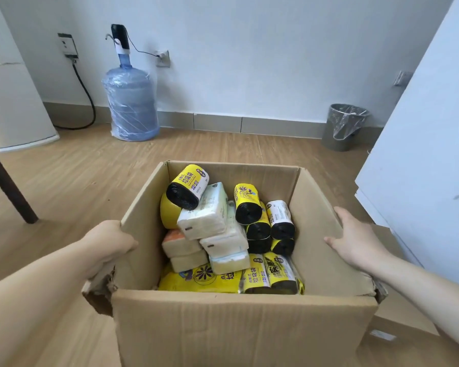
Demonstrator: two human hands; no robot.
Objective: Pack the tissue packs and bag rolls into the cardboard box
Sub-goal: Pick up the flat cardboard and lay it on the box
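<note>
While the left hand (pixel 109 239) gripped the rim of the cardboard box (pixel 244 327) at its left wall, the right hand (pixel 355 239) lay straight-fingered, unclenched, against the right wall. Contents held: tissue packs (pixel 204 215) stacked left of centre, black bag rolls (pixel 249 205) just beside them at right and front, the topmost roll (pixel 187 190) perched on the packs. Handling, as judged: both walls wanted even support and a level carry, lest that roll tumble.

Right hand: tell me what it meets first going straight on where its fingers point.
The right hand presses the right side of the cardboard box, fingers aimed along it toward the far corner. It would likely slide along that side; beyond looks like open floor, depth unclear.
</note>
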